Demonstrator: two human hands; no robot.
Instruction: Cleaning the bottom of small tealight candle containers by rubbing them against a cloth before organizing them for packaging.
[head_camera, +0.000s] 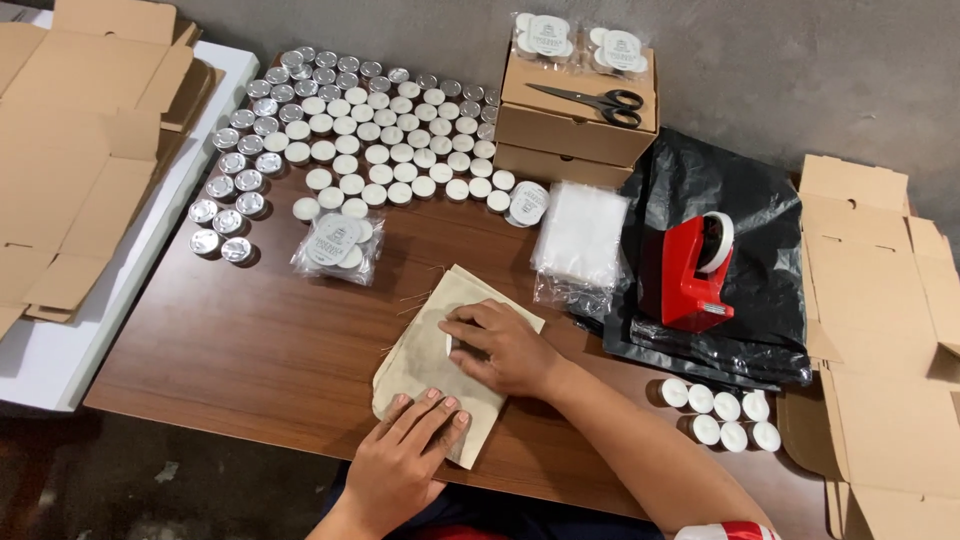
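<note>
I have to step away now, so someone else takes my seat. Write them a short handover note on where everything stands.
Left hand: flat on the near end of the cloth bag.
Right hand: pressing the bag's middle; grip unclear.
Bag lies flat at the front of the table.
Done: one packet of candles, more on the boxes.
Left: loose candles behind, six at right.

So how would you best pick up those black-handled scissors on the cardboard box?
Grip the scissors by the black handle loops at their right end, coming from above. They lie flat and closed on the box, blades pointing left, so the loops give a blunt, safe hold.
</note>
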